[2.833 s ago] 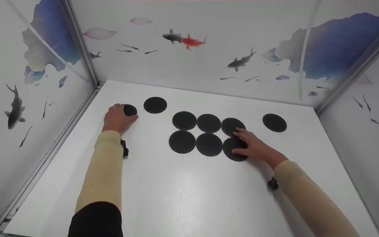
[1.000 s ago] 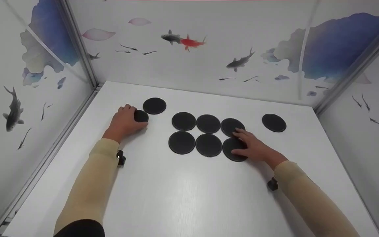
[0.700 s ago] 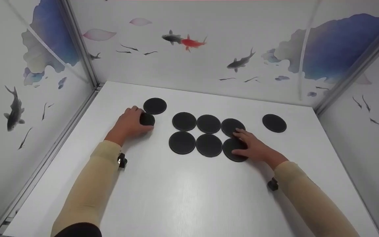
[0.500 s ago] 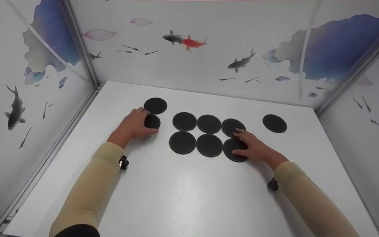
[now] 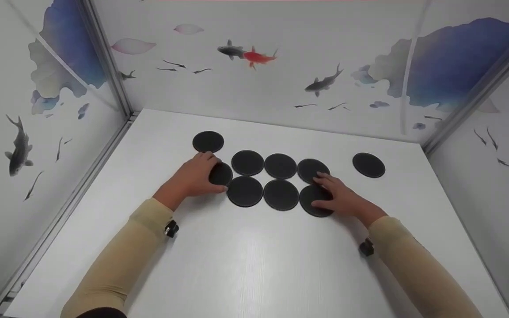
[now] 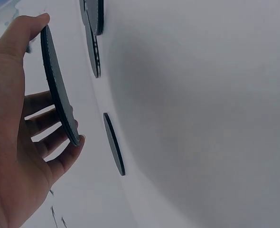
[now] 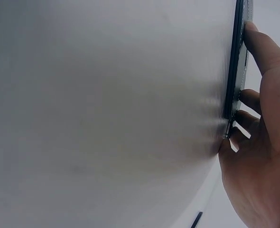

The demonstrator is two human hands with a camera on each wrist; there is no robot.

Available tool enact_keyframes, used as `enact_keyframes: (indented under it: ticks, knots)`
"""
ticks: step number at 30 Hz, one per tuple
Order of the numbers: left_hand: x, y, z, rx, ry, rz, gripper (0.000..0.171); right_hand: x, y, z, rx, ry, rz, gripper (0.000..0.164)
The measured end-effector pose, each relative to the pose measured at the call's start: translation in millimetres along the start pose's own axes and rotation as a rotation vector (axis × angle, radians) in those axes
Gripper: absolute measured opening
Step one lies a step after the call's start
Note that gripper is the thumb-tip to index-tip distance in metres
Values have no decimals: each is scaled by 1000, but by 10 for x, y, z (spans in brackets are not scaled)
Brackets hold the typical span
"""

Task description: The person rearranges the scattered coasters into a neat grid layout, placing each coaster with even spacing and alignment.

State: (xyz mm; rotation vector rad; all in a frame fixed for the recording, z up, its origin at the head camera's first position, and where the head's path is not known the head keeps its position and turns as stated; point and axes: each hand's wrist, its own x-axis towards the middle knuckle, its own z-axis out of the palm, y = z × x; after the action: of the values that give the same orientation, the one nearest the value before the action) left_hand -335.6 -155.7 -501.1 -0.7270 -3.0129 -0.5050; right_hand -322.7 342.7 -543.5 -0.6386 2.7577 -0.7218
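Note:
Several round black coasters lie on the white table (image 5: 254, 265). My left hand (image 5: 192, 176) grips one coaster (image 5: 221, 174) by its edges, thumb at one side and fingers at the other. The left wrist view shows this held coaster (image 6: 59, 90) raised off the table. It is beside the left end of two rows of three coasters, with the back-left coaster (image 5: 247, 163) and front-left coaster (image 5: 245, 191) nearest. My right hand (image 5: 340, 194) rests with spread fingers on the front-right coaster (image 5: 314, 206), partly covering it, its fingertips at the back-right coaster (image 5: 312, 167).
One loose coaster (image 5: 208, 141) lies behind my left hand. Another single coaster (image 5: 368, 165) sits apart at the right. White panels printed with fish, such as the back wall (image 5: 281, 88), stand around the table on three sides.
From the far left, my left hand has carried its coaster to the right and nearer, up beside the rows. The right hand and the other coasters have stayed in place.

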Motion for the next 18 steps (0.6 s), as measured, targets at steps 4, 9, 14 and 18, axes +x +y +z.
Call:
enact_keyframes:
  ticks: [4, 9, 14, 18]
  knots:
    - [-44, 60, 44, -4, -5, 27, 88, 2, 5, 2, -6, 2, -6, 95]
    - [-79, 88, 121, 9, -1, 49, 85, 5, 3, 3, 3, 0, -4, 95]
    - [-108, 152, 142, 16, -14, 68, 87, 9, -1, 1, 5, 1, -7, 94]
    - [-133, 230, 145, 22, -27, 89, 87, 13, -7, -2, 6, 4, -6, 94]
